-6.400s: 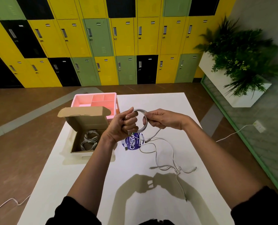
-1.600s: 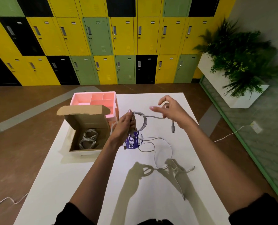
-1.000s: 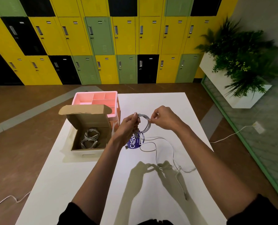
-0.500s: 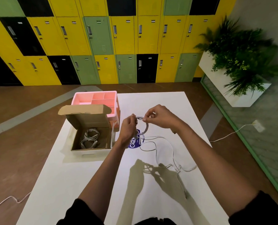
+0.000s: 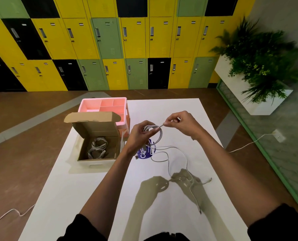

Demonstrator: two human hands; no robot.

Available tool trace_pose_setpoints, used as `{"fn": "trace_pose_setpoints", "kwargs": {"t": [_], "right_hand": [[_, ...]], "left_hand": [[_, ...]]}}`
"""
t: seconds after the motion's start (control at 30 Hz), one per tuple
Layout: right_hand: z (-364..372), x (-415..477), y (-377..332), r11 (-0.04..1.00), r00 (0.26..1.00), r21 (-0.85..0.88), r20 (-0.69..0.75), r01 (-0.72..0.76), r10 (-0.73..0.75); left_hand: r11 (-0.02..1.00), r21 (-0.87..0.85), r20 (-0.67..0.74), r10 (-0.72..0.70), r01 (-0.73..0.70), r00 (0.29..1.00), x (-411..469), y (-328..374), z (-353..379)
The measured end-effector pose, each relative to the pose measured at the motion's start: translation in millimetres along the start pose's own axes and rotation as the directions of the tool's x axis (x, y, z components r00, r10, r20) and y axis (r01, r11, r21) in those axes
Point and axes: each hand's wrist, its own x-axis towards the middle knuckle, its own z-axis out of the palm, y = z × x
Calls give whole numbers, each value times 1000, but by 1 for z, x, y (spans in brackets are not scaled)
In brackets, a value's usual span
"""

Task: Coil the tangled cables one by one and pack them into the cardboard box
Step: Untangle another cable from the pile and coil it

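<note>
Though thin, grey cable (image 5: 160,136) in round loops.

Wearer: black fabric top (image 5: 163,236), edge visible at lower centre; black left sleeve (image 5: 85,228) and black right sleeve (image 5: 282,223) ending near the elbows; forearms, left hand (image 5: 140,136) and right hand (image 5: 182,124) bare

a: fig. 1, any legible text?
b: one item. purple label (image 5: 144,154) on the table (image 5: 92,197), at 3 o'clock from the cardboard box (image 5: 96,163): white letters "cla…", cut off by the left hand (image 5: 141,134) and cable (image 5: 160,136); beside them a smaller line, "clean a…".
a: the lockers (image 5: 108,39), at 12 o'clock?
b: plates too small to read.
</note>
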Motion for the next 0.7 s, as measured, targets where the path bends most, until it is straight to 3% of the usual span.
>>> {"fn": "trace_pose_setpoints", "kwargs": {"t": [0.13, 0.33, 0.57, 0.7], "right_hand": [[5, 1, 7, 990, 999, 141, -44, 6, 1], [-5, -3, 16, 883, 995, 464, -28, -70, 94], [-9, -13, 35, 892, 985, 446, 174, -73, -6], [-11, -14, 37, 951, 961, 298, 278, -81, -5]], "left_hand": [[999, -39, -85, 13, -16, 996, 1, -3, 1], [973, -219, -188, -117, 74, 975, 3, -11, -7], [833, -533, -255, -327, 150, 910, 10, -9, -15], [799, -577, -247, -370, 170, 896, 11, -8, -21]]}}
